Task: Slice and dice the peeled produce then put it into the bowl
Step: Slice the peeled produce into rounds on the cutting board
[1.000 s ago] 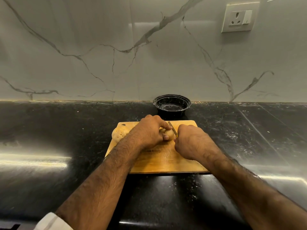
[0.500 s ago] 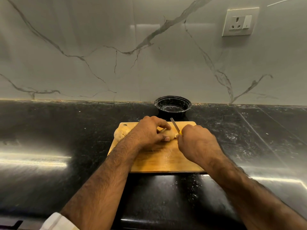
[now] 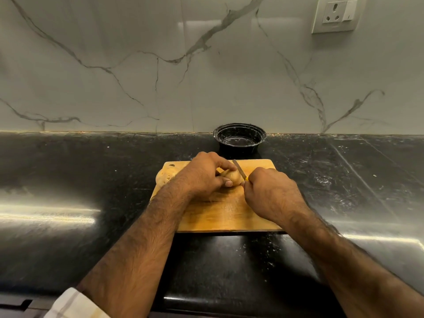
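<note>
While the peeled potato (image 3: 232,176) sits on the wooden cutting board (image 3: 220,214), the left hand (image 3: 202,174) curls over it, fingers and thumb pinning it down. Right hand (image 3: 270,193) grips a yellow-handled knife (image 3: 239,170), blade angled across the potato's right end, touching it. Second peeled potato (image 3: 164,176) lies at the board's far-left corner. Black bowl (image 3: 239,140) stands just behind the board, against the marble wall. Black countertop (image 3: 68,180) underneath.

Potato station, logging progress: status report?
Left hand grips potato on cutting board. Right hand holds knife. Bowl empty. Nothing blocking.
</note>
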`<state>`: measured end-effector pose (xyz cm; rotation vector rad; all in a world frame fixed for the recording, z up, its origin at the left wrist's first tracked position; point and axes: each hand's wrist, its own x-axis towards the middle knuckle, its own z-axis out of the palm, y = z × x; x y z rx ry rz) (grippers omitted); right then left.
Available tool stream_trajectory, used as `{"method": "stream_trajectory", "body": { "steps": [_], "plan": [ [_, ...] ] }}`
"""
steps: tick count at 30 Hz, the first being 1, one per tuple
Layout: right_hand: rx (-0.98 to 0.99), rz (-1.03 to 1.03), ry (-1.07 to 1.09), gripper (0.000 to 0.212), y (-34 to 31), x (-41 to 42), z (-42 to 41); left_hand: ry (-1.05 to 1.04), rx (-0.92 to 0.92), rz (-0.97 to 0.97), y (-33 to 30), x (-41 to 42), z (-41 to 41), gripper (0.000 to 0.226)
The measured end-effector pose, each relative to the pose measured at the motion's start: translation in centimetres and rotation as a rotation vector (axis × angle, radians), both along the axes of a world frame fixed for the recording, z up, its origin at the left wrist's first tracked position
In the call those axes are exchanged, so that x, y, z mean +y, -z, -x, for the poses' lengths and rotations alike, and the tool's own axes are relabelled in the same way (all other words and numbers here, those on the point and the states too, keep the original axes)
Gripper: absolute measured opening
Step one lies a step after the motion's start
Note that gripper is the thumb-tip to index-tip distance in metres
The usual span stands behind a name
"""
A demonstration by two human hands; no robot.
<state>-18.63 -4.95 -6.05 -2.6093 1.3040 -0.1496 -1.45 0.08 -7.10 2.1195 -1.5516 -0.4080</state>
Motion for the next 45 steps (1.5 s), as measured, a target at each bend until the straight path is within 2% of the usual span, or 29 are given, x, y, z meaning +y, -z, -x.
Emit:
{"method": "stream_trajectory", "body": {
  "steps": [7, 13, 17, 23, 32, 35, 39, 45],
  "plan": [
    [-0.028, -0.017, -0.006, 0.018, 0.2, -0.4, -0.2, -0.011, 0.009, 0.001, -0.2, 0.0, 0.1, 0.046],
    [-0.098, -0.057, 0.019, 0.023, 0.8, -0.8, -0.2, -0.026, -0.003, -0.007, 0.0, -0.2, 0.2, 0.048],
    [-0.042, -0.022, -0.013, 0.010, 0.5, -0.1, -0.4, -0.019, -0.019, -0.008, -0.2, -0.2, 0.4, 0.048],
    [0.112, 0.006, -0.090, 0.023, 0.2, 0.6, -0.4, -0.029, -0.054, -0.037, -0.1, -0.6, 0.4, 0.051],
    [0.337, 0.080, -0.214, 0.019, -1.1, 1.7, 0.4, -0.026, -0.035, -0.036, -0.1, -0.4, 0.2, 0.051],
    [0.250, 0.102, -0.095, 0.016, -1.0, 0.9, 1.2, -0.002, -0.004, -0.008, 0.0, -0.1, -0.1, 0.048],
    [0.056, 0.024, 0.026, 0.030, -0.3, 0.3, 1.4, 0.031, 0.005, 0.010, 0.3, 0.1, -0.4, 0.044],
    [0.001, -0.051, 0.052, 0.029, 0.8, 0.9, 0.1, 0.036, 0.073, 0.053, 0.3, 0.3, -0.8, 0.046]
  ]
}}
